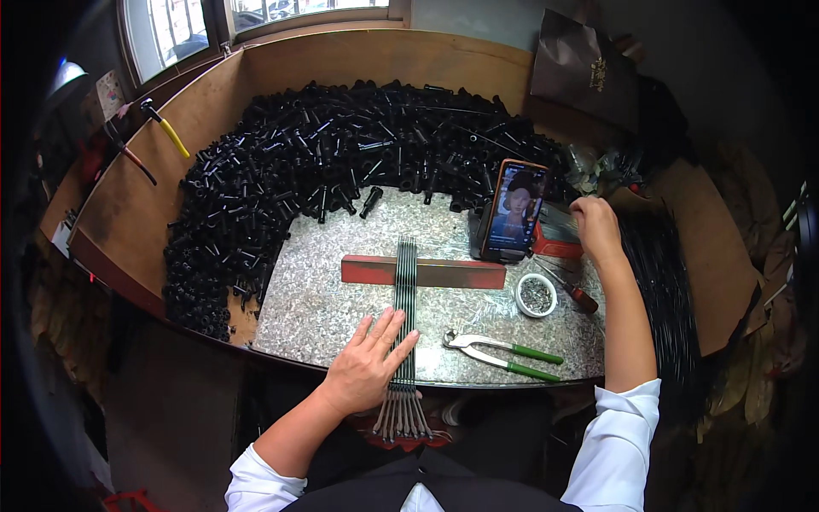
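Note:
My left hand (363,365) lies with outstretched fingers on a row of thin dark metal rods (406,299). Side by side, these rods cross a red and brown bar (461,274), and their looped lower ends hang past the table's near edge. At the right, my right hand (595,229) is raised beside the phone, over a red box (559,248), its fingers curled in. Whatever they may hold is too small to make out. Pincers with green handles (512,354) rest right of the rods. Beyond them stands a white bowl (536,295) of small metal pieces.
A large heap of black tubular parts (341,145) fills the back and left, within a wooden surround (384,55). A propped phone (514,209) stands near a screwdriver (573,290). Long black rods (661,290) lie at the right. A yellow-handled hammer (166,128) hangs at the left.

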A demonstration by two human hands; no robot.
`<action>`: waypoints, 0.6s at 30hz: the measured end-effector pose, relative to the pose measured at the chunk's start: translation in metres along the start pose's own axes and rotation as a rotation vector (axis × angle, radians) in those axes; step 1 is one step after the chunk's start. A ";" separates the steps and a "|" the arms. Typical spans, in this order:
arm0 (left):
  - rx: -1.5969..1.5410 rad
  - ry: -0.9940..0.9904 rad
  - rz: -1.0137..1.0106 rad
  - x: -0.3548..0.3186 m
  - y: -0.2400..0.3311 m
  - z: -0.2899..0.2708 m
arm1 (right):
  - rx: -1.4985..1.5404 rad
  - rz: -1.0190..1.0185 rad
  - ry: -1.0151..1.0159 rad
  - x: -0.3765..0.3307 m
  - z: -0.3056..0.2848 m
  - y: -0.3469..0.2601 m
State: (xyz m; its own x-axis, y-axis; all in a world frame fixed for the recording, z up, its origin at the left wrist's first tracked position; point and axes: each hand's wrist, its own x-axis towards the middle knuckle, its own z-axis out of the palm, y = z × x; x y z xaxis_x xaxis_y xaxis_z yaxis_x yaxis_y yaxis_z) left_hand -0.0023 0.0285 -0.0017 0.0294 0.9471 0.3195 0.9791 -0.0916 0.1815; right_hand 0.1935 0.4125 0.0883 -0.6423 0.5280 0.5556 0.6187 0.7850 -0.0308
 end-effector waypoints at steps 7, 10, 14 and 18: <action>0.041 0.004 -0.004 -0.001 0.000 0.001 | -0.048 0.187 -0.458 0.001 0.035 0.030; 0.052 -0.006 -0.011 -0.002 0.000 0.003 | -0.165 0.131 -0.489 0.004 0.032 0.023; 0.068 0.031 -0.021 0.000 0.005 -0.002 | -0.262 -0.013 -0.370 -0.004 0.033 0.021; 0.102 0.039 -0.006 -0.002 0.002 0.002 | -0.315 -0.052 -0.267 -0.011 0.029 0.017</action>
State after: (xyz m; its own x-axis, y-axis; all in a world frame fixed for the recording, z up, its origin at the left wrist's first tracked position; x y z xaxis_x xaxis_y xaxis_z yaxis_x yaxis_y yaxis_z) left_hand -0.0003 0.0268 -0.0037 0.0177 0.9346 0.3552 0.9947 -0.0525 0.0885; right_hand 0.1980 0.4299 0.0578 -0.7457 0.5879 0.3135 0.6636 0.6973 0.2708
